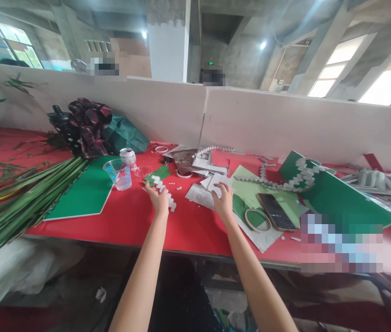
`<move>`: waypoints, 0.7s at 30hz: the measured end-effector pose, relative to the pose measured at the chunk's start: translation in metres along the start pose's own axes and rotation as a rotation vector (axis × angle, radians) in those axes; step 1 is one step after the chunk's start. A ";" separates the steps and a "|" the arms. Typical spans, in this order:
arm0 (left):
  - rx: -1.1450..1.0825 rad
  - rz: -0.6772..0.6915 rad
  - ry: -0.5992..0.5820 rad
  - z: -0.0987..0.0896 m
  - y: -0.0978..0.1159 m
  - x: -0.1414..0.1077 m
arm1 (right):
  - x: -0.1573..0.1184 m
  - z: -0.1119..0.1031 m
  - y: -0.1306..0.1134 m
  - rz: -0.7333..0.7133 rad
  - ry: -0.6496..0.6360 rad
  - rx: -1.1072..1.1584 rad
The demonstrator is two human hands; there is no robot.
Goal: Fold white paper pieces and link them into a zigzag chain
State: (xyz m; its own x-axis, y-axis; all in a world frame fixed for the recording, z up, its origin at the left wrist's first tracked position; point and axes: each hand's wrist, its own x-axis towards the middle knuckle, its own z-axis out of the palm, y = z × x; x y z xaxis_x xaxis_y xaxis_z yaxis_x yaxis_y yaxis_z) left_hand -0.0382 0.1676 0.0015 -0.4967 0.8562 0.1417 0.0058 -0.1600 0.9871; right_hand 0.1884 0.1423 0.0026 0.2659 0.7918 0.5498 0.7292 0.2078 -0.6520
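My left hand [157,197] is closed on a short zigzag chain of folded white paper [171,203], which shows above the fingers and past their right side. Part of the chain is hidden by the hand. To the right, my right hand [225,203] has thumb and fingers curved apart, with nothing visible between them. It hovers at printed paper sheets [200,195]; whether it touches them I cannot tell. A longer folded-paper chain [287,185] lies on light green sheets [247,177] beyond my right hand. Small white scraps are scattered between the hands.
On the red table [188,230] stand a clear plastic cup [122,179] and a can [128,158]. Long green leaves [25,198] overlap a green board [81,193] at left. A phone [277,211] and tape roll [257,219] lie at right. A white partition [285,120] runs behind.
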 end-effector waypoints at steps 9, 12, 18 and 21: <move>0.507 0.368 -0.116 0.013 -0.001 -0.019 | -0.009 0.003 0.000 0.116 -0.216 -0.465; 0.472 0.282 -0.222 0.015 -0.005 -0.019 | -0.008 -0.002 -0.004 0.102 -0.209 -0.515; 0.352 0.172 -0.258 0.015 0.000 -0.017 | -0.001 -0.009 -0.009 0.127 -0.126 -0.218; 0.281 0.230 -0.291 0.016 0.007 -0.021 | 0.002 -0.010 -0.011 0.202 -0.056 0.251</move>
State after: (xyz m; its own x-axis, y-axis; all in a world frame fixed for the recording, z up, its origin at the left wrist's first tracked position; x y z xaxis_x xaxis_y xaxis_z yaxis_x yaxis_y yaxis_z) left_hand -0.0142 0.1561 0.0069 -0.1914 0.9228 0.3344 0.3424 -0.2565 0.9039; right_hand 0.1871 0.1361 0.0166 0.3490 0.8606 0.3710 0.4852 0.1728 -0.8571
